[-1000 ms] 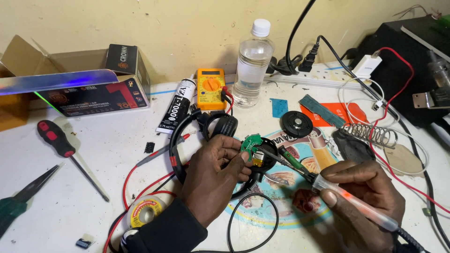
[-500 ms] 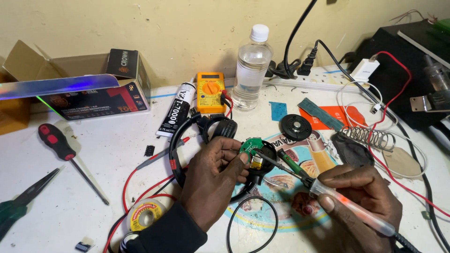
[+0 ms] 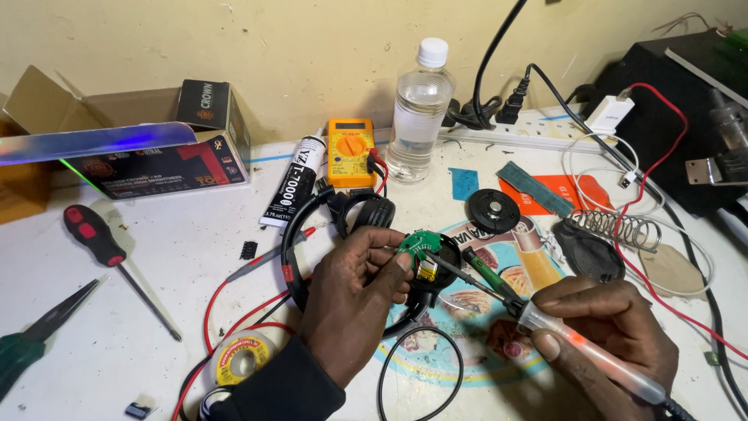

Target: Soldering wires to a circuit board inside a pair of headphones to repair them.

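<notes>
My left hand (image 3: 354, 300) grips the opened ear cup of a black headphone (image 3: 366, 212) and steadies a small green circuit board (image 3: 417, 243) on top of it. My right hand (image 3: 604, 335) holds a soldering iron (image 3: 545, 323) with a translucent white handle. Its dark tip rests on the board next to a small yellow part. A loose black round speaker cover (image 3: 493, 208) lies just beyond, to the right.
Behind stand a yellow multimeter (image 3: 352, 150), a clear water bottle (image 3: 419, 109), a black glue tube (image 3: 294, 182) and a power strip (image 3: 530, 129). A red-handled screwdriver (image 3: 101, 245), pliers (image 3: 35, 335) and a solder spool (image 3: 243, 355) lie left. A coiled iron stand (image 3: 615, 226) sits right.
Both hands stay on the headphone and the iron. The iron's tip has shifted slightly on the board, and the view has moved a little.
</notes>
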